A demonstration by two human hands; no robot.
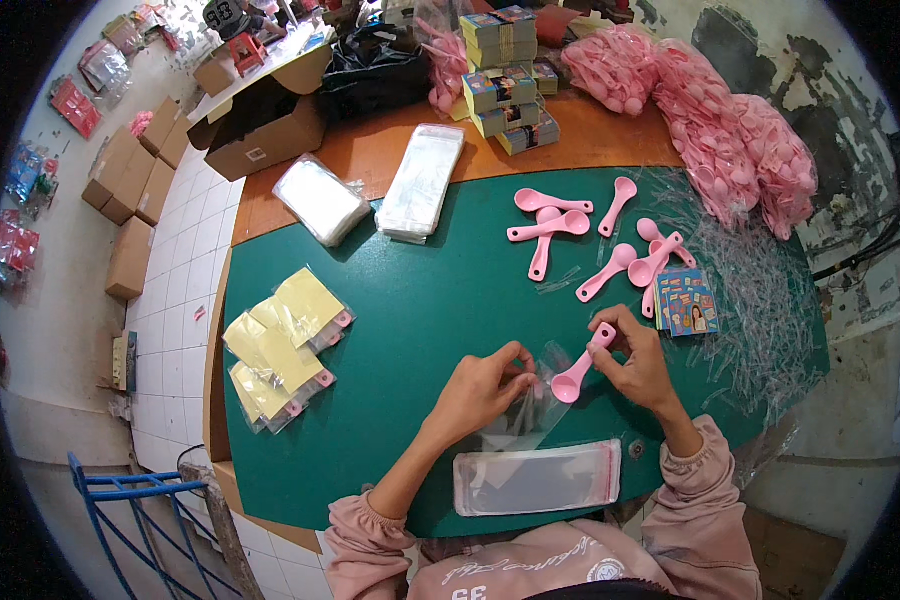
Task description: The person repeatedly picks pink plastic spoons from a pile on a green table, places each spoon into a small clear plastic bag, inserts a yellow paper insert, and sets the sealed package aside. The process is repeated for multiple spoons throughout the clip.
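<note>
My left hand (475,393) pinches the edge of a clear plastic bag (526,425) close to the front of the green table. My right hand (642,368) grips a pink scoop spoon (568,386) by its handle, bowl pointing down and left at the bag's mouth. Whether the bowl is inside the bag or only against it, I cannot tell. Just below the hands lies a stack of clear bags (535,480). Several loose pink spoons (610,272) are spread beyond my right hand, beside a small pile of blue printed cards (692,308).
Packed bags with yellow cards (288,350) lie at the left. Two clear-bag stacks (420,185) sit farther back, near an open cardboard box (270,135). Card bundles (500,90) and bulging sacks of pink spoons (705,130) stand behind. Clear plastic strips (750,320) litter the right side.
</note>
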